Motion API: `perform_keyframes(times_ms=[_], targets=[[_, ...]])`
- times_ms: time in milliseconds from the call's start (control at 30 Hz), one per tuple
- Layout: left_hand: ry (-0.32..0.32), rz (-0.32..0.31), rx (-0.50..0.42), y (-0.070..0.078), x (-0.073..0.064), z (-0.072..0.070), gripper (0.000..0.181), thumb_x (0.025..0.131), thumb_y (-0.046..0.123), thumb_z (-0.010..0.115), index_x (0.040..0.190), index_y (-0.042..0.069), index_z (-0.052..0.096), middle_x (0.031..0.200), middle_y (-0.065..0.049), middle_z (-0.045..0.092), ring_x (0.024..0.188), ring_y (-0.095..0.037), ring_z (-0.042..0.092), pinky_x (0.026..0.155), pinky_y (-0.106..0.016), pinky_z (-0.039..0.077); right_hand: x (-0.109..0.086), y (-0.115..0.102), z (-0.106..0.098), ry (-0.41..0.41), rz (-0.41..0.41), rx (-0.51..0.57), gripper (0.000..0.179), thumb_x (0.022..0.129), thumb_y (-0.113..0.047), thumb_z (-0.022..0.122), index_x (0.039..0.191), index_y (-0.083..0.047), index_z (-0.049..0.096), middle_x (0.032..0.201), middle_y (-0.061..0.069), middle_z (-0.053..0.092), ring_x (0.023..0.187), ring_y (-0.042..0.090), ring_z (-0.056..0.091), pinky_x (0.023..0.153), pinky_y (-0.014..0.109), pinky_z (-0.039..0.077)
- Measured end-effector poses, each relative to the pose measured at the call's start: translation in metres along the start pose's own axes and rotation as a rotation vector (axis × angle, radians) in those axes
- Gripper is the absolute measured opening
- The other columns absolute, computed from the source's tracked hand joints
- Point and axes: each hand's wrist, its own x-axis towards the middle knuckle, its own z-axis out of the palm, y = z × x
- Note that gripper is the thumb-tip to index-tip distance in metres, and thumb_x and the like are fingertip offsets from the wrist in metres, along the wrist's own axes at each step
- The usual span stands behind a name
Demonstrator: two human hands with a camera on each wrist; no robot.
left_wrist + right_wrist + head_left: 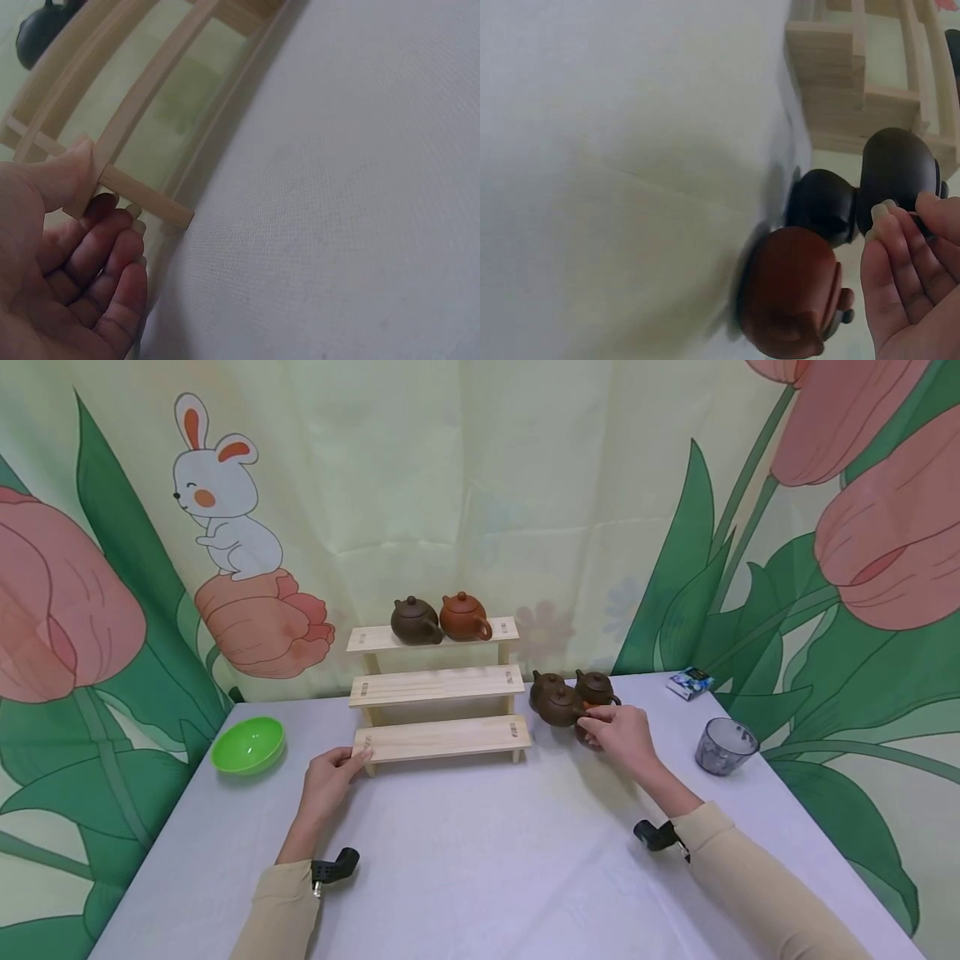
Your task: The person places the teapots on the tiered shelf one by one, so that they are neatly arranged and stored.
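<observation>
My right hand pinches the handle of a dark brown teapot. In the right wrist view this teapot is raised off the table, beside another dark teapot and a reddish-brown one. Two more dark teapots show behind it in the head view, partly covered. My left hand grips the left end of the lowest step of a three-tier wooden stand, thumb on top and fingers below in the left wrist view. On the top tier sit a dark teapot and an orange-brown teapot.
A green bowl stands left of the stand. At the right are a grey clear cup and a small blue packet. A printed curtain hangs behind the white-covered table.
</observation>
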Motion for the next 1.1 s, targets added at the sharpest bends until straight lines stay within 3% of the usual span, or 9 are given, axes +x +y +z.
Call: perform_keyframes(times_ms=[167, 500, 800, 933, 1100], targets=[[-0.002, -0.012, -0.004, 0.001, 0.0, 0.0, 0.054, 0.093, 0.05, 0.065, 0.124, 0.006, 0.065, 0.103, -0.007, 0.067, 0.093, -0.02, 0.057, 0.073, -0.025, 0.046, 0.0, -0.012, -0.006, 0.013, -0.017, 0.028, 0.025, 0.093, -0.021, 0.07, 0.108, -0.002, 0.075, 0.096, 0.022, 0.075, 0.071, 0.016, 0.069, 0.063, 0.026, 0.056], [-0.007, -0.022, -0.012, 0.0, -0.001, 0.0, 0.055, 0.093, 0.05, 0.064, 0.126, 0.005, 0.064, 0.105, -0.008, 0.067, 0.093, -0.02, 0.057, 0.074, -0.026, 0.048, 0.004, -0.032, -0.005, 0.043, -0.079, 0.06, 0.025, 0.093, -0.022, 0.07, 0.109, -0.004, 0.075, 0.097, 0.019, 0.075, 0.08, 0.027, 0.072, 0.068, 0.024, 0.056], [-0.007, -0.02, -0.015, 0.0, 0.001, 0.001, 0.056, 0.092, 0.051, 0.065, 0.125, 0.006, 0.065, 0.105, -0.008, 0.066, 0.093, -0.019, 0.056, 0.073, -0.025, 0.047, 0.008, -0.053, 0.007, 0.065, -0.191, 0.075, 0.02, 0.09, -0.018, 0.073, 0.104, -0.004, 0.077, 0.087, 0.017, 0.076, 0.074, 0.027, 0.071, 0.062, 0.022, 0.052], [-0.008, -0.015, -0.012, -0.001, 0.001, 0.001, 0.056, 0.092, 0.051, 0.065, 0.125, 0.005, 0.064, 0.104, -0.008, 0.066, 0.094, -0.02, 0.057, 0.073, -0.025, 0.046, 0.009, -0.062, 0.015, 0.045, -0.208, 0.087, 0.02, 0.089, -0.018, 0.074, 0.104, -0.005, 0.077, 0.089, 0.016, 0.076, 0.074, 0.029, 0.072, 0.061, 0.024, 0.052], [-0.009, -0.028, -0.01, 0.0, 0.001, 0.002, 0.055, 0.093, 0.051, 0.064, 0.126, 0.007, 0.064, 0.106, -0.008, 0.066, 0.094, -0.02, 0.056, 0.074, -0.025, 0.047, 0.01, -0.072, 0.03, 0.01, -0.211, 0.1, 0.018, 0.089, -0.02, 0.074, 0.102, -0.007, 0.078, 0.088, 0.013, 0.076, 0.072, 0.02, 0.069, 0.061, 0.028, 0.052]])
